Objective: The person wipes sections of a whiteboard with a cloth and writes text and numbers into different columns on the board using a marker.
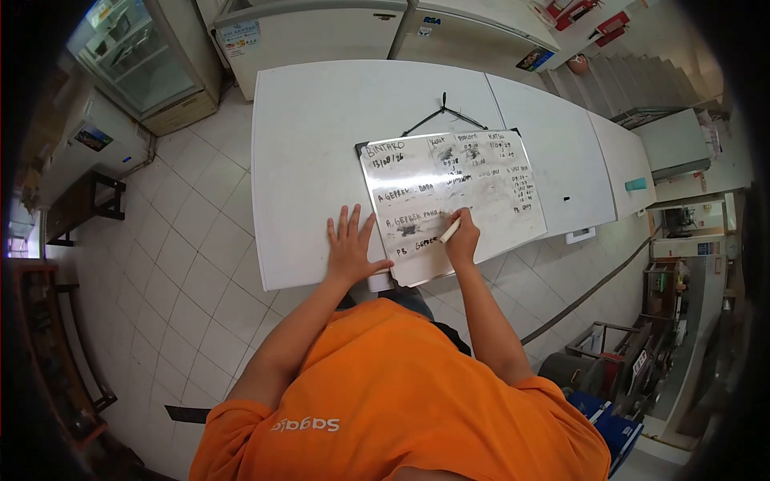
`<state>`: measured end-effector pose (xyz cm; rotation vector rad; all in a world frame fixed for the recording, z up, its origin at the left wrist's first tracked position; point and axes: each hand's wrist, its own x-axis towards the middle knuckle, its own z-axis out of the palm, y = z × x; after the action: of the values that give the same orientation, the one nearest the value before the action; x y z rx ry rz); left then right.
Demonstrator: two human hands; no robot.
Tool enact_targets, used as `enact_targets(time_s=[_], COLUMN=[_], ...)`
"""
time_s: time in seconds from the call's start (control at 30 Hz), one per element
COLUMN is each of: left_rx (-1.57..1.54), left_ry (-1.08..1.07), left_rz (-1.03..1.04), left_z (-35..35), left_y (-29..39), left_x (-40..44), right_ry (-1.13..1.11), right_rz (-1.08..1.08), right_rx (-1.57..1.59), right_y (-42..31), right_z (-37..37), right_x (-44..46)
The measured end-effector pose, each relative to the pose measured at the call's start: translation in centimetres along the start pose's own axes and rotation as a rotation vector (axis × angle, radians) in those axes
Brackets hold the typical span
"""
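A whiteboard (pixel 489 240) with handwritten black lettering and smudges lies tilted on a white surface, its lower edge close to my body. My right hand (pixel 463 240) grips a white marker (pixel 450 232), the tip low over the lower lines of writing. Spread flat on the white surface, my left hand (pixel 350 244) is beside the board's left edge, its thumb reaching onto the lower left corner. A black hanging cord (pixel 443 103) runs from the board's top edge. Whether the tip touches the board, I cannot tell.
The white tabletop (pixel 305 160) stretches to the right, with a small black object (pixel 566 199) and a turquoise cup (pixel 635 184) on it. Chest freezers (pixel 321 36) stand behind. A glass-door fridge (pixel 140 56) is at the far left, stairs (pixel 626 84) at the upper right.
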<state>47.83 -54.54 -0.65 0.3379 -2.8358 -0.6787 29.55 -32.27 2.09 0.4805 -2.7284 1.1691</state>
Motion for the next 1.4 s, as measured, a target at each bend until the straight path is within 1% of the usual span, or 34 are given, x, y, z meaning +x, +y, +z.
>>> enact_targets(time_s=[0.03, 0.13, 0.23, 0.33, 0.4, 0.43, 0.53, 0.57, 0.6, 0.67, 0.77, 0.8, 0.87, 0.9, 0.97, 1.07, 1.1, 1.2, 1.23, 1.37, 1.4], left_rx=[0.001, 0.012, 0.018, 0.041, 0.072, 0.066, 0.046, 0.033, 0.02, 0.022, 0.023, 0.024, 0.103, 0.142, 0.059, 0.016, 0.014, 0.019, 0.039, 0.072, 0.066], left_ry=[-0.004, -0.016, -0.027, -0.035, -0.021, -0.02, -0.019, -0.017, -0.013, -0.019, -0.03, -0.034, -0.006, 0.009, -0.014, -0.034, -0.039, -0.03, -0.032, -0.028, -0.016], left_rz=[0.004, 0.011, 0.005, 0.004, 0.015, 0.015, 0.012, 0.01, 0.007, 0.0, 0.003, 0.001, 0.015, 0.024, 0.011, 0.003, 0.002, 0.006, 0.006, 0.011, 0.009], left_z=[-0.1, -0.4, -0.3, -0.2, 0.2, 0.4, 0.3, 0.1, 0.0, -0.1, -0.3, -0.2, 0.3, 0.6, 0.1, -0.2, -0.2, -0.3, -0.3, 0.0, 0.1], left_y=[0.1, 0.0, 0.3, 0.2, 0.0, 0.0, -0.1, 0.0, 0.1, 0.2, 0.3, 0.3, 0.1, -0.1, 0.1, 0.2, 0.2, 0.2, 0.2, 0.1, 0.1], left_x=[0.1, 0.1, 0.1, 0.1, 0.1, 0.1, -0.1, 0.0, 0.0, 0.0, 0.1, 0.1, 0.1, 0.1, 0.0, 0.2, 0.1, 0.1, 0.2, 0.0, 0.1], right_ry=[-0.014, -0.002, -0.131, -0.228, -0.314, -0.36, -0.241, -0.2, -0.167, -0.233, -0.187, -0.213, -0.241, -0.239, -0.235, -0.166, -0.16, -0.114, -0.141, -0.284, -0.256], right_rz=[0.018, -0.052, 0.031, -0.011, -0.151, -0.217, -0.227, -0.131, -0.113, -0.018, -0.123, -0.207, -0.221, -0.236, -0.263, -0.127, -0.13, -0.178, -0.236, -0.296, -0.174], right_rx=[-0.011, 0.005, 0.023, 0.149, 0.059, 0.063, -0.069, 0.011, -0.059, -0.186, -0.029, -0.092, -0.092, -0.081, -0.064, -0.089, -0.162, -0.165, -0.167, 0.019, 0.062], right_y=[0.6, -0.6, -1.3, -3.0, -5.7, -5.0, -3.1, -2.0, -1.2, -0.4, -1.9, -3.1, -5.0, -4.8, -4.1, -2.3, -2.1, -3.3, -4.0, -6.4, -6.8], right_z=[0.1, 0.9, 2.2, 4.5, 4.7, 5.4, 4.1, 3.2, 2.3, 0.8, 2.8, 3.6, 5.2, 5.4, 5.5, 3.7, 3.2, 4.7, 5.2, 5.1, 4.6], right_x=[-0.5, -1.9, -3.4, -5.8, -7.0, -7.2, -5.9, -4.9, -3.9, -2.5, -4.2, -4.9, -6.7, -6.6, -6.2, -3.9, -3.6, -5.0, -5.6, -6.1, -6.2])
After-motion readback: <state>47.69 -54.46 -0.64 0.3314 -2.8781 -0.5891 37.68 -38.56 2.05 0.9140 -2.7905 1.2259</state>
